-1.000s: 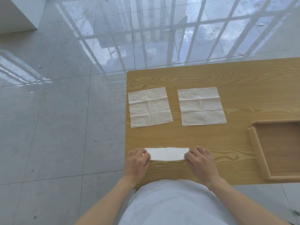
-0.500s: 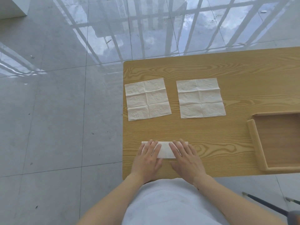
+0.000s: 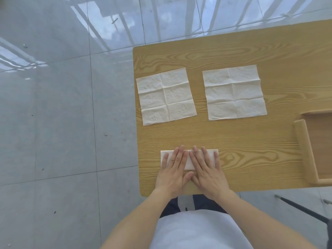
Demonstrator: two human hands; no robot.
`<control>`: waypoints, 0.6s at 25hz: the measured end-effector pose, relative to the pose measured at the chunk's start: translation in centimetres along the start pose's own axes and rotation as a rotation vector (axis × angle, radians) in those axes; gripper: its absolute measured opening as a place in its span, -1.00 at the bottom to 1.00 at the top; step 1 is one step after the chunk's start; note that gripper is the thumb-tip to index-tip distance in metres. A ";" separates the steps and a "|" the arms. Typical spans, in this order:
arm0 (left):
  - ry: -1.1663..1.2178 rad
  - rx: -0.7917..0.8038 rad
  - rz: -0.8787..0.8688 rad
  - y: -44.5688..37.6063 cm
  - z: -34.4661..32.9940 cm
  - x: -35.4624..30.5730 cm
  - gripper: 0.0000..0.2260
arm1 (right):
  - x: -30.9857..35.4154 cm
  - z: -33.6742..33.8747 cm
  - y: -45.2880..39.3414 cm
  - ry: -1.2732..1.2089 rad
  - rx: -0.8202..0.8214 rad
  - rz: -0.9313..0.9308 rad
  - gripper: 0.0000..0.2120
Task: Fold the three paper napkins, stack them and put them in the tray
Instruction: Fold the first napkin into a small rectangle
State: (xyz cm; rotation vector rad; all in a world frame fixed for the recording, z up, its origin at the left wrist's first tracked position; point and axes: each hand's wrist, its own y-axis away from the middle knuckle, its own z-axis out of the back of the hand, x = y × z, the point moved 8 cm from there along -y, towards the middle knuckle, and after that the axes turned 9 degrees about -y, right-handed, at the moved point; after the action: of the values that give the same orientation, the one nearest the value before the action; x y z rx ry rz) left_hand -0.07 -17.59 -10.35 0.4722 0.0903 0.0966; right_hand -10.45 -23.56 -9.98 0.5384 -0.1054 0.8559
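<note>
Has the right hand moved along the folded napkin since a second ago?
Yes. The right hand left the folded napkin's right end and came inward; it now lies flat beside the left hand.

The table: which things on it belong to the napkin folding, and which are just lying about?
Part of the job:
folded napkin, pressed flat by left hand and right hand
left unfolded napkin
right unfolded napkin
wooden tray

Just there:
dark rod on the floor
</note>
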 end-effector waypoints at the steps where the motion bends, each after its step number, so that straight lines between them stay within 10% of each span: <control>1: -0.007 -0.006 0.008 0.1 -0.2 0.5 -0.34 | -0.6 -0.1 0.2 -0.007 -0.010 -0.029 -0.29; 15: -0.024 -0.054 0.094 2.5 2.1 6.7 -0.38 | -10.2 1.4 4.2 -0.071 -0.018 -0.336 -0.14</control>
State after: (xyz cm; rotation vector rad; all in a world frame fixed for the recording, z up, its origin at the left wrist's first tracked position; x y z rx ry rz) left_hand 6.66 -15.55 -7.80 0.4230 0.0418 0.1847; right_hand -20.14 -29.08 -10.07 0.5510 -0.0844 0.5085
